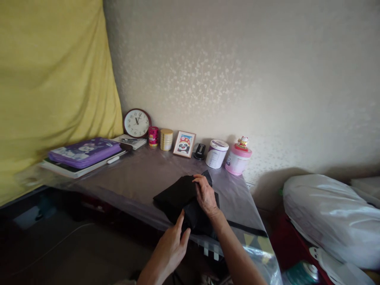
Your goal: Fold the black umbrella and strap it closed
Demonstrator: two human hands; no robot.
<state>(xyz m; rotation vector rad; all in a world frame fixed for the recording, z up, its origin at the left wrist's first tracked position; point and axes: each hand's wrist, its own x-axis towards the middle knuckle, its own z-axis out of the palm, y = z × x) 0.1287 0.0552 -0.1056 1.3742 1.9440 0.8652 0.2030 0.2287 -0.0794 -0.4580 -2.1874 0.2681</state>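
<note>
A folded black cloth item [175, 194] lies near the front edge of the table [133, 178], its exact kind not plain from here. From it a black strap [247, 228] runs right across the table top. My right hand [205, 196] rests over the item's right part, fingers bent and closed on a fold of it. On the near side, my left hand [175, 243] has its index finger stretched out against the cloth's lower edge, thumb held apart. The left hand's other fingers are mostly hidden.
Along the wall stand a clock [137, 123], a pink can [153, 136], a yellow-lidded jar [166, 139], a framed panda picture [184, 144], a white tub [217, 154] and a pink tub [237, 160]. A purple case [86, 152] lies left. A white plastic bag [329, 213] bulges at right.
</note>
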